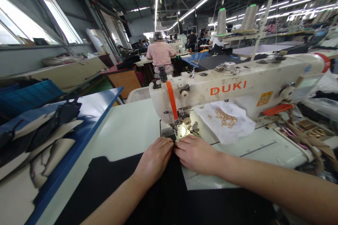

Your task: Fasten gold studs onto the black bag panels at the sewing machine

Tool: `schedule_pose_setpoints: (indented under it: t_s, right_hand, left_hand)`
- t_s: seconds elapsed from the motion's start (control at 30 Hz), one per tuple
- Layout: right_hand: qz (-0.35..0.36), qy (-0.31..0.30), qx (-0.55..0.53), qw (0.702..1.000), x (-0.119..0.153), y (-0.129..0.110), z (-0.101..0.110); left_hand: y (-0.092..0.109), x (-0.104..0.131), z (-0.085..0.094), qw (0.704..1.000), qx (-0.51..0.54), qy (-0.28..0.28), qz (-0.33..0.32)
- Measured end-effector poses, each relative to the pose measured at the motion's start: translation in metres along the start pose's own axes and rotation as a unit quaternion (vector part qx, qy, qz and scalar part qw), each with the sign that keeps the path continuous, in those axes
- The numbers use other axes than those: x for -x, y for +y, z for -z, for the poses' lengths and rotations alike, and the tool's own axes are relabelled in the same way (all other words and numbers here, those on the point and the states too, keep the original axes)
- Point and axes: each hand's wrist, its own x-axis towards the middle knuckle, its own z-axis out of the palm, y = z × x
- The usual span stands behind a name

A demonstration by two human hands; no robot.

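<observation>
A white sewing machine (pixel 229 86) marked DUKI spans the table, its lit needle area just beyond my hands. Black fabric (pixel 113 186) lies over the front of the table, and a narrow part of it reaches the needle plate. My left hand (pixel 155 156) pinches the fabric at its left side, fingers pressed together. Close beside it, my right hand (pixel 195 153) has bent fingers closed on the same fabric. The fingertips of both hands nearly meet in front of the presser foot. Gold metal rings (pixel 224 117) lie on white paper (pixel 243 128) under the machine arm.
Cut black and beige pieces (pixel 50 147) lie on a blue table (pixel 102 103) at the left. An open tray of gold parts (pixel 315 132) sits at the right. Thread cones (pixel 221 23) stand behind the machine. A person in pink (pixel 161 54) sits farther ahead.
</observation>
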Motion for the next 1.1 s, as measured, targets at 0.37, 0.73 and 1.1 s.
schedule_pose_setpoints:
  t_s: [0.37,0.73,1.1]
  right_hand:
    - [0.017,0.004,0.032,0.999,0.001,0.001,-0.004]
    - [0.0,-0.023,0.052,0.998,-0.004,0.017,-0.003]
    - [-0.021,-0.006,0.065,0.998,-0.008,0.028,-0.01]
  left_hand:
    - [0.004,0.002,-0.002,1.0,0.005,0.019,0.011]
    - [-0.012,-0.014,-0.016,1.0,0.009,0.022,-0.001]
    - [-0.027,-0.022,-0.021,0.999,0.003,0.032,-0.023]
